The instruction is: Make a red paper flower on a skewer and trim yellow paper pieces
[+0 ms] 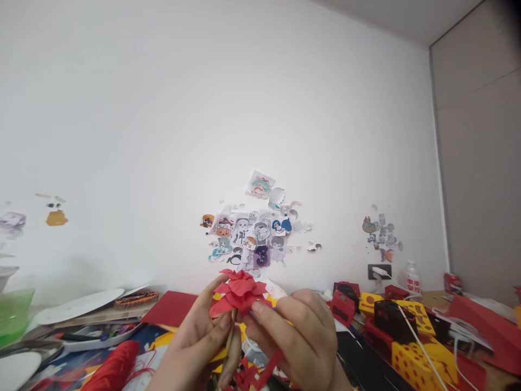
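Left of our grip lies a red sheet (170, 308). Our left hand (199, 339) clamps the brown stem (233, 320) beneath the red paper flower (241, 292), while our right hand (300, 328) pinches the flower's lower right edge. Right of our grip sits a spotted yellow box (419, 359).

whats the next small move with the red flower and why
Probably press the red flower gently toward the stick with the right hand: that hand touches the flower's edge, while the left hand grips the stick just below.
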{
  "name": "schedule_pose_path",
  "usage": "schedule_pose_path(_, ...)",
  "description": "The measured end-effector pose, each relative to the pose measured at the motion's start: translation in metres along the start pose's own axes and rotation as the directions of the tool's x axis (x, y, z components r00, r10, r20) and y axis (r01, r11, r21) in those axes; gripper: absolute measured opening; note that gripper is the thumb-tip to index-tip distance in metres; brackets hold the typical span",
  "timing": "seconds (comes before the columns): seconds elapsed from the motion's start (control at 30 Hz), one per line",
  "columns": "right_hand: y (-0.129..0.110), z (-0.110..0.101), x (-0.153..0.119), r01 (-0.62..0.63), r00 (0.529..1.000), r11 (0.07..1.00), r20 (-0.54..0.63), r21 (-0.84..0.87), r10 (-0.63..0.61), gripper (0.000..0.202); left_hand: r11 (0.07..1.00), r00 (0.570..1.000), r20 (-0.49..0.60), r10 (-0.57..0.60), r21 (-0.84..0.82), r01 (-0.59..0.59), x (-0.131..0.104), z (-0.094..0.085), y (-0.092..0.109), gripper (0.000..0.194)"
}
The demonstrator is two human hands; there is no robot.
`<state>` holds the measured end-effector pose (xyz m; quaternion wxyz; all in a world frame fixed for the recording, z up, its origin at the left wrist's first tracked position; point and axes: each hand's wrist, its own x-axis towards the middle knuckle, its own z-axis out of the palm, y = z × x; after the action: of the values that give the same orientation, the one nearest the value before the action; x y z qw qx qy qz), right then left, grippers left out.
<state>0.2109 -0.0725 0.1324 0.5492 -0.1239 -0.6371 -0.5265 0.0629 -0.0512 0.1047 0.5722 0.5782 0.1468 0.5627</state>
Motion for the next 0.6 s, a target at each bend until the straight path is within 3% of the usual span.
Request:
schedule_pose_path(0.23, 0.000, -0.003, 0.000, 0.052, 0.998, 0.999, 0.029, -0.007, -0.052, 0.018, 0.992, 0.997, -0.075, -0.001, -0.124, -0.008, 0.002, -0.004, 0.002, 0.082)
schedule_pose_path(0.47, -0.005, -0.006, 0.005, -0.064, 0.998, 0.998, -0.025, 0.012, 0.064, 0.019, 0.985, 0.973, -0.190, 0.133, 0.132, -0.109, -0.005, 0.008, 0.015, 0.075)
schedule_pose_path(0.6, -0.007, -0.004, 0.007, 0.018, 1.000, 1.000, -0.017, -0.014, -0.018, 0.023, 0.980, 0.967, -0.207, 0.151, 0.159, -0.119, -0.009, 0.012, 0.019, 0.076)
